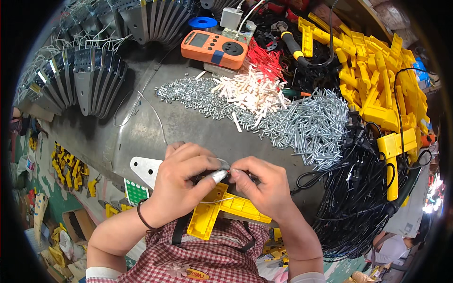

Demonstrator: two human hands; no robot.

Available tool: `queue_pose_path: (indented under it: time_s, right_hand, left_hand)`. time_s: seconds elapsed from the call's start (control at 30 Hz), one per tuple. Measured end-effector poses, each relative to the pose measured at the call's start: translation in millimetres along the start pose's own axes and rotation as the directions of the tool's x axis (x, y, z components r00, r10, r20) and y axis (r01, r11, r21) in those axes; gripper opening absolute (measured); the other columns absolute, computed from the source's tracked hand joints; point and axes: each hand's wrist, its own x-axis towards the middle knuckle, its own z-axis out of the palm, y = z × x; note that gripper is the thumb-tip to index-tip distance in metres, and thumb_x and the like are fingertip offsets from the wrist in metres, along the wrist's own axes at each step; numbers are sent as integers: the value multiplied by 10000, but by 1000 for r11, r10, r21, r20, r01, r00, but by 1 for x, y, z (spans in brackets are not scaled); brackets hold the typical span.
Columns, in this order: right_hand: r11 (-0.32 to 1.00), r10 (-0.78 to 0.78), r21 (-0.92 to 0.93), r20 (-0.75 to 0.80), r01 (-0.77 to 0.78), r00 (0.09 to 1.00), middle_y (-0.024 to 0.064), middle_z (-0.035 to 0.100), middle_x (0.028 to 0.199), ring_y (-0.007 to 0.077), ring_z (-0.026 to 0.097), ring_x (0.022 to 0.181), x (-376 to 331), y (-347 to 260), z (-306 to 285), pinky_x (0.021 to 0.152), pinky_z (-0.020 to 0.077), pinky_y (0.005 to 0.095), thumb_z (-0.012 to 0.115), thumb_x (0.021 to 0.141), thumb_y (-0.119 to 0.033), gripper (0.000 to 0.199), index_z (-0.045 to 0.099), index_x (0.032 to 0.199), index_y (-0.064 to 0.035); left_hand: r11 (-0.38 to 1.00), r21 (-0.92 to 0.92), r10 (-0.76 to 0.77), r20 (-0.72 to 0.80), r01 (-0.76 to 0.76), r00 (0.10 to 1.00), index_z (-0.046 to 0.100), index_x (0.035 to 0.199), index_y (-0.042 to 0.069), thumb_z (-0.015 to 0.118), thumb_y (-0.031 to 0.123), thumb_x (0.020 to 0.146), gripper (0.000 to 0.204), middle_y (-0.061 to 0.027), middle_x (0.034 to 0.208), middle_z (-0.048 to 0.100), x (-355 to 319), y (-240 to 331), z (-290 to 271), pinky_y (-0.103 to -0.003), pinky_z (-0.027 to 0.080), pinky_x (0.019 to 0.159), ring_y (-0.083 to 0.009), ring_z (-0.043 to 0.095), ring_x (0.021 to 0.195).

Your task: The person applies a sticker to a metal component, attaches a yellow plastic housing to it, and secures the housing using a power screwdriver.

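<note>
My left hand (pixel 185 172) and my right hand (pixel 263 183) meet at the table's near edge with fingertips pinched together. Between them is a thin wire (pixel 229 170) with a small reddish spot; its exact ends are hidden by the fingers. Silvery tape wraps my left thumb. Beneath both hands lies a yellow T-shaped plastic housing half (pixel 204 221), its hollow ribbed side facing up. A pale wire (pixel 214 202) crosses it. Left of my left hand, a grey metal plate (pixel 143 170) with dark holes lies partly under the wrist.
Nuts (pixel 198 96), white sleeves (pixel 252 92) and screws (pixel 306 127) lie heaped beyond my hands. Black cables (pixel 351 212) and yellow housings (pixel 377 80) crowd the right. An orange meter (pixel 213 48) stands at the back, finned metal assemblies (pixel 87 80) at the left.
</note>
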Motion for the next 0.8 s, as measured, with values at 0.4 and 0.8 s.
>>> queue_pose_path:
  time_s: [0.4, 0.8]
  right_hand:
    - [998, 51, 29, -21, -50, 998, 81, 613, 731, 136, 576, 622, 7, -7, 0, 579, 458, 262, 633, 802, -49, 48, 624, 825, -7]
    - [777, 408, 390, 288, -495, 867, 51, 626, 748, 99, 580, 696, 15, -1, -3, 630, 470, 274, 623, 860, -131, 160, 558, 942, -10]
  left_hand:
    - [924, -364, -141, -34, 119, 989, 498, 1208, 45, 616, -82, 746, 493, -106, 1011, 611, -7, 3, 12, -293, 523, 767, -187, 641, 911]
    - [953, 184, 264, -103, -242, 959, 487, 1174, 64, 731, -12, 586, 641, -65, 881, 644, 1, -7, 5, -377, 474, 711, -302, 603, 791]
